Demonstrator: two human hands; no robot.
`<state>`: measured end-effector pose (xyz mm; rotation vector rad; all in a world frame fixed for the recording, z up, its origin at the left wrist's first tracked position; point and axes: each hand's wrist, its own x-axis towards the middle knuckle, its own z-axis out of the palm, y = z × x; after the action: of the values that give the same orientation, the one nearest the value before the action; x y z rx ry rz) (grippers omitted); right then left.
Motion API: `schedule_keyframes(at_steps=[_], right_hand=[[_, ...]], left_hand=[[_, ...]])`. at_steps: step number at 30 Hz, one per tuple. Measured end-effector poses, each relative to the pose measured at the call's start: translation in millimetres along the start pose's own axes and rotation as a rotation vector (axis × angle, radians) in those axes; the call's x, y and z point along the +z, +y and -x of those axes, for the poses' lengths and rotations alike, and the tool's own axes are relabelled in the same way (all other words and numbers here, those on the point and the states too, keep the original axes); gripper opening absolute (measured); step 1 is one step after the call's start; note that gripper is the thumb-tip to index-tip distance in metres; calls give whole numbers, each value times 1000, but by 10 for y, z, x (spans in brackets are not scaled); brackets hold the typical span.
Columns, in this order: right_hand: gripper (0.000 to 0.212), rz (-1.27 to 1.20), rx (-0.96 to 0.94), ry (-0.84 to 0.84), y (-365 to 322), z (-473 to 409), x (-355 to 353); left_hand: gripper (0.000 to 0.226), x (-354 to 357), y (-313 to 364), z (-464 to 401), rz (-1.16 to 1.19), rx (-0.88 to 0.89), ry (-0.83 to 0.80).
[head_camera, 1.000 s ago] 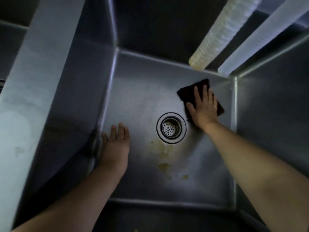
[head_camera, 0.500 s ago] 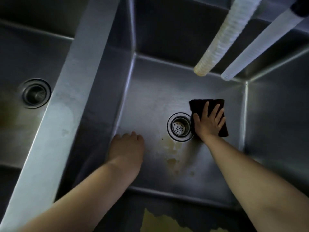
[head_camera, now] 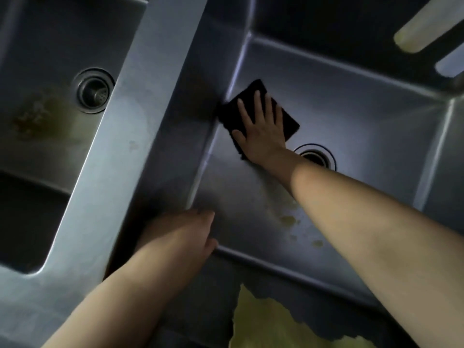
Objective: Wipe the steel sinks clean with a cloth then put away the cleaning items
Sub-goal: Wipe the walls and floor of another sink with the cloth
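Dark, nearly black, the cloth (head_camera: 261, 116) lies flat on the floor of the right-hand steel sink (head_camera: 364, 116), pushed up against the basin's left wall at about ten o'clock from the drain (head_camera: 315, 156). The right hand (head_camera: 261, 129) presses down on it with fingers straight and spread, palm flat, thumb out toward the wall; the right forearm crosses part of the drain's ring. The left hand (head_camera: 180, 234) rests at the basin's near-left corner, around seven o'clock from the drain, fingers straight and together against the steel, holding nothing.

Yellowish stains (head_camera: 291, 222) mottle the sink floor at six o'clock from the drain, and a larger pale yellow patch (head_camera: 271, 322) (its edge ragged) covers the near wall below. A broad brushed-steel divider (head_camera: 125, 146) runs diagonally between this basin and the left-hand sink (head_camera: 37, 71), whose own drain (head_camera: 94, 90) sits beside a brownish smear. Two pale hoses (head_camera: 424, 28) hang in at one o'clock, blurred. Lighting is dim and bluish throughout.

Half a second ago the cloth sat just right of the drain, at three o'clock from it; it has since been swept across to the left wall. The left hand has stayed near the same corner, while the view has shifted to show more of the left-hand sink.
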<state>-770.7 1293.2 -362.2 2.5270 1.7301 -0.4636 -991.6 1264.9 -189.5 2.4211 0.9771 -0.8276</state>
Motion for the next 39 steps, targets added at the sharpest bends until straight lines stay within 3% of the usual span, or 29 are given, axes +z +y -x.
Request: schedule_keyframes(at_steps=[5, 15, 24, 27, 34, 39], right_hand=[[70, 67, -200, -10, -317, 355, 215], [65, 63, -615, -83, -538, 1380, 465], [59, 69, -821, -51, 129, 1753, 424], [62, 59, -732, -31, 362, 1455, 314], [66, 118, -296, -21, 621, 547, 80], [69, 89, -135, -24, 437, 694, 149]], left_hand=[[35, 41, -40, -77, -69, -58, -120], [29, 42, -19, -103, -77, -7, -118], [33, 33, 30, -91, -5, 21, -74], [36, 17, 51, -69, -50, 77, 8], [40, -96, 68, -79, -122, 193, 100], [37, -213, 216, -323, -287, 267, 218]])
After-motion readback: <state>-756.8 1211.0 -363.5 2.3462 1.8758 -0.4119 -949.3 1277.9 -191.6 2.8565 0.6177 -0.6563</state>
